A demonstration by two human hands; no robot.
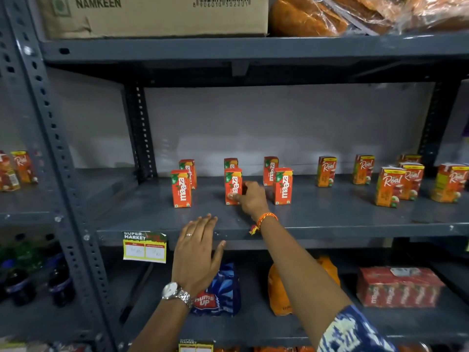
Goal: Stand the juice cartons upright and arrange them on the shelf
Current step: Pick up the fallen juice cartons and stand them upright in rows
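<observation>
Several small red Maaza juice cartons stand upright in two rows on the grey metal shelf [330, 219]. My right hand [250, 198] grips the middle front Maaza carton [233, 185], thumb on its front face, fingers round its right side. To its left stands another front carton [181, 188], to its right a third [282, 186]. Several orange Real cartons [388, 186] stand upright further right. My left hand [196, 252] hovers flat and empty, fingers spread, over the shelf's front edge.
A price tag [144, 247] hangs from the shelf lip. The shelf below holds a blue Thums Up pack [220, 290], an orange bag [279, 288] and a wrapped Maaza multipack [398, 287]. A cardboard box [152, 16] sits above. A perforated steel upright [63, 174] stands left.
</observation>
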